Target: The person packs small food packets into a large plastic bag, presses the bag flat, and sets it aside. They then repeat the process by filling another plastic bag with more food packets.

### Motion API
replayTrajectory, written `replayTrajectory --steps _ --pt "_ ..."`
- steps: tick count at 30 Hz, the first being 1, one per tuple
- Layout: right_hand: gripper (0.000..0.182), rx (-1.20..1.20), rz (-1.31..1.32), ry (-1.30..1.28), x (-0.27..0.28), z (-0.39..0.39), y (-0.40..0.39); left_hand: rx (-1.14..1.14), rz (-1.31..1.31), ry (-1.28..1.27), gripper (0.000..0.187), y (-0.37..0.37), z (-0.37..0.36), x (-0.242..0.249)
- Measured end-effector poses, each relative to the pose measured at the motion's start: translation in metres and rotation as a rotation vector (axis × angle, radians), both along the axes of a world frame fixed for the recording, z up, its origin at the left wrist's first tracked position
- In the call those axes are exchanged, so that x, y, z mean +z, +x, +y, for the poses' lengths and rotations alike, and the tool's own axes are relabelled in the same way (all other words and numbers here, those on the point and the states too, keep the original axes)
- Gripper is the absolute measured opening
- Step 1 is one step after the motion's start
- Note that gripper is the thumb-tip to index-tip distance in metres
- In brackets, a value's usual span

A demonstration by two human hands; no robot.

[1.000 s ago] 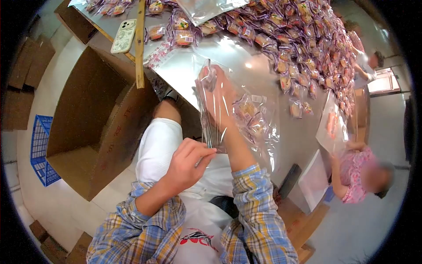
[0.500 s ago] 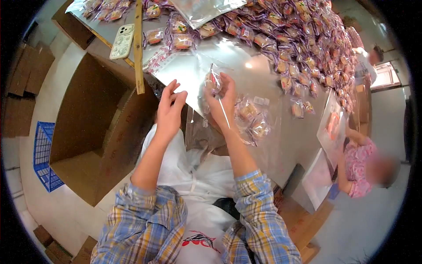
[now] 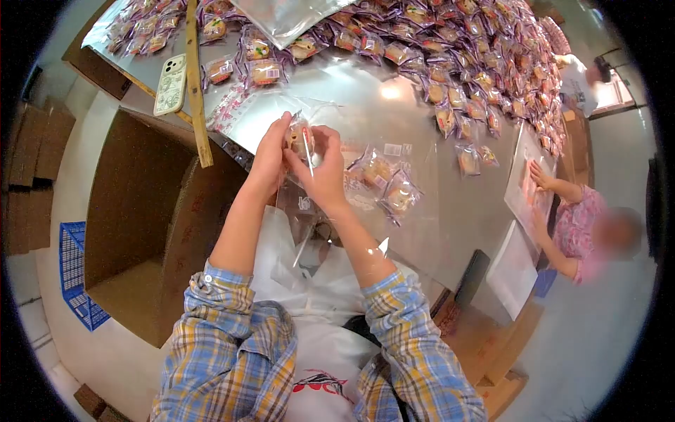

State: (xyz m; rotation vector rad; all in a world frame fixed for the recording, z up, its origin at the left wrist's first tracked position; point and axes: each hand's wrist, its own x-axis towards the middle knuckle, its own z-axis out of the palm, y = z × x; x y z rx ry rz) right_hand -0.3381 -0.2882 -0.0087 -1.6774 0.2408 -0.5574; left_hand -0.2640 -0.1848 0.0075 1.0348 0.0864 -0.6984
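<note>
A small pastry in a clear and purple wrapper (image 3: 301, 139) is held up between my two hands, over the table's near edge. My left hand (image 3: 268, 156) presses on its left side with the fingers pointing up. Curled round its right side are the fingers and thumb of my right hand (image 3: 326, 176). Clear plastic film (image 3: 299, 235) hangs below the hands and glints over my right forearm. Just right of that hand, more wrapped pastries (image 3: 401, 197) lie within a large clear plastic bag (image 3: 422, 235) on the metal table (image 3: 457, 211).
A heap of wrapped pastries (image 3: 485, 77) covers the table's far right. Further left are a wooden strip (image 3: 197, 91), a phone (image 3: 170, 84) and stacked clear bags (image 3: 288, 17). An open cardboard box (image 3: 133, 218) stands at left, a blue crate (image 3: 74, 274) behind it. A person in pink (image 3: 580, 211) works at right.
My left hand has come in against the wrapped pastry, which was in my right hand alone. The right hand and pastry have moved left in view. The co-worker's hands have shifted on the table.
</note>
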Motion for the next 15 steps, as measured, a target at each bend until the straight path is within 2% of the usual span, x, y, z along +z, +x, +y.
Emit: replayTrajectory --steps 1,2,5,6,9,13,14,15 --pt "0.062 0.033 0.004 -0.039 0.001 0.0 0.001 -0.009 0.018 -0.05 0.049 0.001 0.001 0.002" --pt "0.059 0.003 -0.049 -0.046 0.003 0.001 0.003 0.033 -0.072 0.04 0.047 -0.005 -0.002 0.003" --pt "0.058 -0.004 -0.075 -0.312 0.015 -0.013 0.011 -0.04 -0.108 0.149 0.044 -0.017 0.006 0.022" --pt "0.062 -0.01 -0.111 -0.4 0.018 -0.018 0.016 -0.102 -0.102 0.146 0.041 -0.016 0.011 0.019" --pt "0.066 -0.143 -0.055 -0.999 0.03 -0.033 0.017 -0.095 -0.134 0.163 0.039 -0.02 0.015 0.013" --pt "0.058 -0.162 -0.046 -0.832 0.016 -0.045 0.018 -0.057 -0.109 0.164 0.048 -0.019 0.018 0.017" --pt "0.05 -0.196 -0.005 -0.744 0.015 -0.045 0.019 -0.049 -0.095 0.266 0.048 -0.015 0.019 0.01" --pt "0.049 -0.172 0.056 -0.685 0.017 -0.045 0.018 -0.011 -0.116 0.25 0.051 -0.013 0.017 0.008"
